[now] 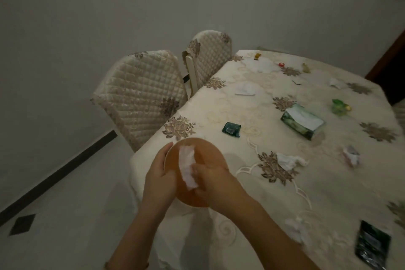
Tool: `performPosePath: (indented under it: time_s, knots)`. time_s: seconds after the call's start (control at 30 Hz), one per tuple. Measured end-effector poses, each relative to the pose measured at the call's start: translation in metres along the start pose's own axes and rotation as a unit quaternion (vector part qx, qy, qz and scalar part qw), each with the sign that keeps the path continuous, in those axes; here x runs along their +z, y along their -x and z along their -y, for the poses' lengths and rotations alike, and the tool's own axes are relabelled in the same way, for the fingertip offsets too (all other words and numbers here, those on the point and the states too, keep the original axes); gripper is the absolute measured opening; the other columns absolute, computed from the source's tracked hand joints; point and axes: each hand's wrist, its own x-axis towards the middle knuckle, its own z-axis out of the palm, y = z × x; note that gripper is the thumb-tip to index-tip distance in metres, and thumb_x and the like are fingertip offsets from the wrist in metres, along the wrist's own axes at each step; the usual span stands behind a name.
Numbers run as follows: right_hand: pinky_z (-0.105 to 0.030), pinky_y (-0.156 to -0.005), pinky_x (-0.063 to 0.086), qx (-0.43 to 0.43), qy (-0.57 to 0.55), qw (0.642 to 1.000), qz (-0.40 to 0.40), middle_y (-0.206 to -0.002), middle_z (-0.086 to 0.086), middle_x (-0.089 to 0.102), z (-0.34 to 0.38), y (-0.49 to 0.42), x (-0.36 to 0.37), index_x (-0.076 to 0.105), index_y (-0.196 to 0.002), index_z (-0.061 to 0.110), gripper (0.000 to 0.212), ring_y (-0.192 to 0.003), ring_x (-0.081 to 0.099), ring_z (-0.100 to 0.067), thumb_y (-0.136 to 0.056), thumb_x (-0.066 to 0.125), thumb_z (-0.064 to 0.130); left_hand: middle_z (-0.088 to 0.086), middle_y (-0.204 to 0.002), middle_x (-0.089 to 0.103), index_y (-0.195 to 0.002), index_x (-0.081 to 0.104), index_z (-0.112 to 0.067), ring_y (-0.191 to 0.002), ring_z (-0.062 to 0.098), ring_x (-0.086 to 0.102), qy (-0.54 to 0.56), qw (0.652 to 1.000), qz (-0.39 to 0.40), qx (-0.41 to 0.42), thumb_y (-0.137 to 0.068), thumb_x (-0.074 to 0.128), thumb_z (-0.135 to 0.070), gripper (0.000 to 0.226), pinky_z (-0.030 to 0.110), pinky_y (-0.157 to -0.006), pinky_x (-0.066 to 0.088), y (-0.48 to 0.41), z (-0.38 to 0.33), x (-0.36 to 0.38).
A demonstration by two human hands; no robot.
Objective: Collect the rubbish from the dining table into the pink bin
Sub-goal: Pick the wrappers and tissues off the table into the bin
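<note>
Tissue (187,166) pinched in right hand (215,181) over pink bin (210,155), whose rim left hand (161,176) grips.

Both bare forearms are reaching forward; the left hand (161,173) is curling closed, the right hand (213,178) apparently pinching shut.

Loads of bare tabletop (221,105) left of the tissue box (302,121), only a small dark green packet (231,130) and a flat white wrapper (245,90) there. Right of the box it's tighter: green wrapper (339,107), crumpled tissues (290,160). Two chairs (140,96) crowd the tabletop's left edge
</note>
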Motion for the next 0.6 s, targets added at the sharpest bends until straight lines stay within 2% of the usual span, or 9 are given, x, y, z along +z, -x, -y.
performPosePath:
  time_s: [0.07, 0.13, 0.23, 0.27, 0.33, 0.4, 0.5, 0.6]
  knots:
    - [-0.031, -0.082, 0.047, 0.005, -0.045, 0.997, -0.063, -0.115, -0.003, 0.061, -0.004, 0.009, -0.009, 0.05, -0.119, 0.022, 0.036, -0.099, 0.059, -0.021, -0.085, 0.056, 0.03, 0.0, -0.13, 0.055, -0.128, 0.048, -0.028, -0.118, 0.02, 0.051, 0.004, 1.0, 0.009, 0.0, -0.084, 0.044, 0.0, 0.052, 0.04, -0.102, 0.041, 0.001, -0.002, 0.004]
    - [-0.027, -0.082, 0.046, 0.027, -0.109, 0.986, -0.126, -0.109, 0.002, 0.062, -0.014, 0.025, -0.027, 0.052, -0.118, 0.024, 0.041, -0.095, 0.058, -0.015, -0.082, 0.059, 0.042, -0.001, -0.124, 0.054, -0.129, 0.046, -0.032, -0.112, 0.021, 0.053, 0.005, 1.0, 0.027, -0.004, -0.081, 0.045, -0.008, 0.054, 0.043, -0.097, 0.045, 0.004, -0.005, 0.01]
    - [-0.003, -0.082, 0.035, 0.065, -0.145, 0.964, -0.214, -0.109, 0.011, 0.057, -0.046, 0.055, -0.048, 0.057, -0.116, 0.022, 0.041, -0.099, 0.05, -0.002, -0.078, 0.068, 0.031, -0.004, -0.122, 0.052, -0.131, 0.044, -0.034, -0.11, 0.022, 0.051, 0.006, 0.999, 0.047, -0.005, -0.074, 0.044, -0.015, 0.06, 0.046, -0.094, 0.046, 0.007, -0.01, 0.024]
    - [0.0, -0.079, 0.033, 0.092, -0.135, 0.955, -0.248, -0.108, 0.011, 0.058, -0.063, 0.064, -0.05, 0.058, -0.114, 0.02, 0.039, -0.099, 0.051, -0.003, -0.077, 0.07, 0.025, -0.005, -0.121, 0.052, -0.131, 0.045, -0.033, -0.11, 0.021, 0.051, 0.006, 0.999, 0.049, -0.005, -0.072, 0.043, -0.015, 0.062, 0.045, -0.095, 0.046, 0.007, -0.011, 0.029]
    - [-0.009, -0.084, 0.036, 0.174, -0.104, 0.94, -0.276, -0.113, 0.001, 0.063, -0.098, 0.084, -0.042, 0.059, -0.113, 0.015, 0.038, -0.103, 0.057, -0.014, -0.077, 0.07, 0.018, -0.006, -0.121, 0.052, -0.131, 0.046, -0.032, -0.111, 0.02, 0.05, 0.004, 0.998, 0.059, -0.005, -0.071, 0.042, -0.013, 0.063, 0.044, -0.096, 0.045, 0.01, -0.013, 0.041]
    - [-0.023, -0.094, 0.035, 0.268, -0.078, 0.938, -0.207, -0.125, -0.007, 0.058, -0.132, 0.106, -0.021, 0.054, -0.118, 0.013, 0.044, -0.115, 0.052, -0.021, -0.078, 0.069, 0.021, -0.004, -0.124, 0.052, -0.131, 0.046, -0.03, -0.113, 0.02, 0.048, 0.0, 0.998, 0.07, -0.001, -0.077, 0.04, -0.001, 0.061, 0.044, -0.098, 0.043, 0.012, -0.014, 0.052]
    - [-0.029, -0.102, 0.029, 0.32, -0.056, 0.943, -0.068, -0.132, -0.008, 0.05, -0.163, 0.133, 0.019, 0.048, -0.124, 0.016, 0.053, -0.122, 0.042, -0.024, -0.077, 0.069, 0.027, -0.006, -0.124, 0.05, -0.132, 0.046, -0.029, -0.114, 0.019, 0.047, -0.002, 0.996, 0.088, 0.004, -0.075, 0.041, -0.005, 0.062, 0.043, -0.098, 0.043, 0.015, -0.017, 0.068]
    - [-0.036, -0.098, 0.032, 0.324, -0.045, 0.943, -0.053, -0.119, -0.013, 0.053, -0.17, 0.145, 0.042, 0.056, -0.114, 0.014, 0.04, -0.113, 0.043, -0.032, -0.076, 0.067, 0.02, -0.008, -0.121, 0.049, -0.132, 0.046, -0.029, -0.11, 0.016, 0.046, 0.003, 0.995, 0.098, 0.004, -0.076, 0.041, -0.004, 0.061, 0.036, -0.088, 0.042, 0.019, -0.019, 0.08]
